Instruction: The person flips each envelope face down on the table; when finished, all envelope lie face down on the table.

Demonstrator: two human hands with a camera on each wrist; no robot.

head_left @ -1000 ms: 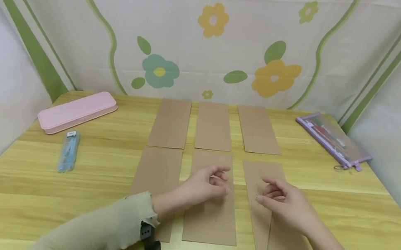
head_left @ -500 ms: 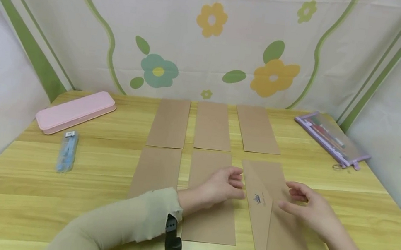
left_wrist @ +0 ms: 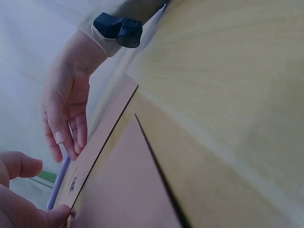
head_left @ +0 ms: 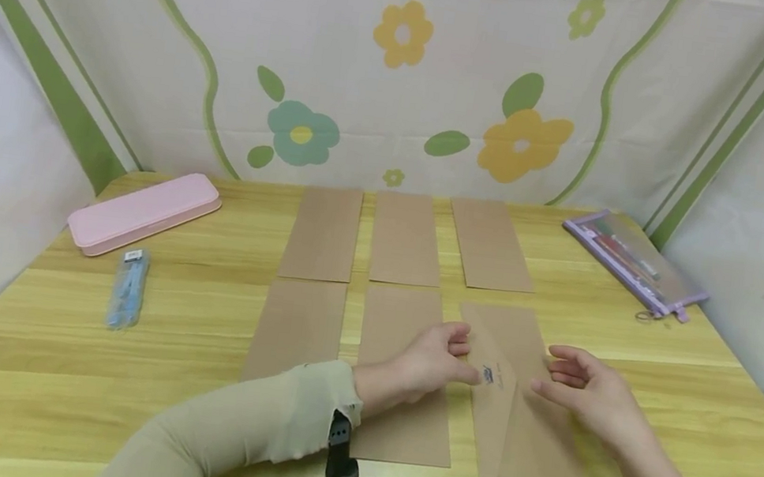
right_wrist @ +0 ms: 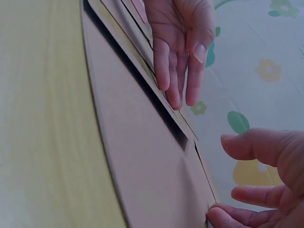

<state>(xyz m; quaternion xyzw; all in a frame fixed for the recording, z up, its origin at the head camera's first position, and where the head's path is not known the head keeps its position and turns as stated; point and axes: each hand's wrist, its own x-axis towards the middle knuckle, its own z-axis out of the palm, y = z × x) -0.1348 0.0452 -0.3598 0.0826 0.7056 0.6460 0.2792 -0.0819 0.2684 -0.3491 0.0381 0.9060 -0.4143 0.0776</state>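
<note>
A brown kraft paper envelope [head_left: 545,426] lies at the front right, with a pointed flap [head_left: 490,419] folded over from its left side and a small dark blue print on it. My left hand [head_left: 434,363] is at the envelope's left edge, the thumb tip touching near the print. On the opposite side, my right hand [head_left: 595,396] has loosely bent fingers against the right edge. From the right wrist view, a dark gap shows under the flap's edge. Beneath my left forearm and hand lies the middle brown envelope [head_left: 401,432]. Neither hand curls round anything.
More brown envelopes lie in two rows, including a back middle one [head_left: 407,240] and a front left one [head_left: 300,324]. A pink case [head_left: 145,213] and a blue packet [head_left: 128,291] lie left. A purple-edged clear pouch [head_left: 636,266] with pens lies back right.
My left hand has moved right, from over the middle envelope to the right one. My right hand has drawn back right, uncovering the print. The envelope has shifted slightly left.
</note>
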